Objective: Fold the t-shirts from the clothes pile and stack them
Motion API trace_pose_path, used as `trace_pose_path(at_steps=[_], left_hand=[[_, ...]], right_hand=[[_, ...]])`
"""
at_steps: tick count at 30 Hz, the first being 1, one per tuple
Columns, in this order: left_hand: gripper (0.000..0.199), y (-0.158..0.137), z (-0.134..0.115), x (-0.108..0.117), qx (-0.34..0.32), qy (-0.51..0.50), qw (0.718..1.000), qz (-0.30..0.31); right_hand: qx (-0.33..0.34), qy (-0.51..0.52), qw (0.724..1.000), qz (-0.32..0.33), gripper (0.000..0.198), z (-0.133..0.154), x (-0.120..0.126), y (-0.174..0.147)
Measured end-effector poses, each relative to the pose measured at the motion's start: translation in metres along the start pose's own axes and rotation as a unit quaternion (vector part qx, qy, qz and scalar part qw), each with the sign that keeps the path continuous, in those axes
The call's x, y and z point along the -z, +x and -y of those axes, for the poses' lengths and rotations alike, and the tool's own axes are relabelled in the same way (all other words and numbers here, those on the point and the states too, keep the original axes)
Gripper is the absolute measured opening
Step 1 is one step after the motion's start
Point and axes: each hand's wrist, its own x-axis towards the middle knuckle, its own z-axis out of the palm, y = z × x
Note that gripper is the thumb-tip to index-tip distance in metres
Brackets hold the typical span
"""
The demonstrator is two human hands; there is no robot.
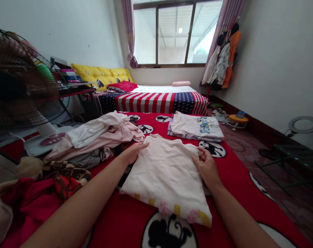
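A white shirt (pixel 169 168), folded into a rough rectangle, is in front of me over the red bedspread (pixel 112 213) with its round black-and-white figures. Yellow patches and pink fluffy tufts run along its near edge. My left hand (pixel 134 152) grips the shirt's upper left edge, thumb on top and the other fingers mostly hidden below. At the upper right edge my right hand (pixel 206 165) pinches the cloth between thumb and bent fingers. Beyond it lies a stack of folded shirts (pixel 196 126), the top one white with blue lettering.
Loose white and pink clothes (pixel 102 132) are heaped on the left, with dark red garments (pixel 29 206) nearer me. A fan (pixel 24 79) stands at far left. Behind is a bed (pixel 151 101) with a striped cover. A yellow stool (pixel 238 119) and folding stool (pixel 295 158) stand right.
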Motion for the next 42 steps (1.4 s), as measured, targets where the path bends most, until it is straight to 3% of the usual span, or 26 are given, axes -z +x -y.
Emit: trace_pose_path(at_steps=[3, 6, 10, 13, 16, 18, 22, 24, 26, 28, 30, 34, 37, 42], left_hand=[[0.051, -0.024, -0.001, -0.002, 0.001, 0.030, 0.999, -0.021], [0.069, -0.057, 0.005, 0.003, 0.011, 0.106, 0.993, -0.057], [0.084, -0.101, 0.022, 0.011, -0.020, 0.228, 0.973, -0.027], [0.065, -0.123, 0.033, 0.012, -0.064, 0.317, 0.946, 0.003], [0.040, -0.131, 0.033, 0.009, -0.092, 0.414, 0.905, -0.024], [0.037, -0.129, 0.028, 0.009, -0.088, 0.446, 0.890, -0.033], [0.041, -0.125, 0.012, 0.011, -0.061, 0.494, 0.867, -0.032], [0.035, -0.127, 0.006, 0.012, -0.054, 0.557, 0.829, -0.019], [0.027, -0.128, 0.000, 0.008, -0.078, 0.634, 0.769, -0.026], [0.024, -0.124, -0.006, -0.004, -0.134, 0.686, 0.712, -0.062], [0.027, -0.112, -0.009, -0.026, -0.194, 0.695, 0.687, -0.084], [0.036, -0.066, 0.007, -0.077, -0.248, 0.676, 0.692, -0.050], [0.052, -0.035, 0.037, -0.099, -0.248, 0.685, 0.682, -0.067], [0.060, -0.017, 0.072, -0.096, -0.278, 0.687, 0.665, -0.085]], right_hand=[[-0.008, 0.033, 0.999, 0.018, 0.062, 0.002, 0.001, -0.001], [-0.012, 0.018, 0.998, 0.059, 0.061, 0.011, 0.008, -0.010], [0.096, -0.173, 0.977, 0.079, 0.049, 0.036, 0.028, -0.055], [0.157, -0.274, 0.937, 0.150, 0.040, 0.046, 0.045, -0.106], [0.189, -0.324, 0.898, 0.229, 0.037, 0.044, 0.053, -0.141], [0.223, -0.331, 0.884, 0.242, 0.025, 0.043, 0.054, -0.149], [0.266, -0.318, 0.874, 0.253, 0.030, 0.051, 0.048, -0.149], [0.243, -0.321, 0.870, 0.283, 0.028, 0.058, 0.044, -0.153], [0.199, -0.314, 0.872, 0.320, 0.024, 0.063, 0.040, -0.156], [0.156, -0.284, 0.882, 0.342, 0.016, 0.065, 0.037, -0.152], [0.124, -0.247, 0.906, 0.322, 0.016, 0.064, 0.035, -0.135], [0.101, -0.217, 0.961, 0.143, 0.022, 0.050, 0.029, -0.072], [0.070, -0.227, 0.971, 0.026, 0.029, 0.034, 0.023, -0.022], [-0.001, -0.219, 0.976, -0.007, 0.033, 0.014, 0.008, 0.028]])
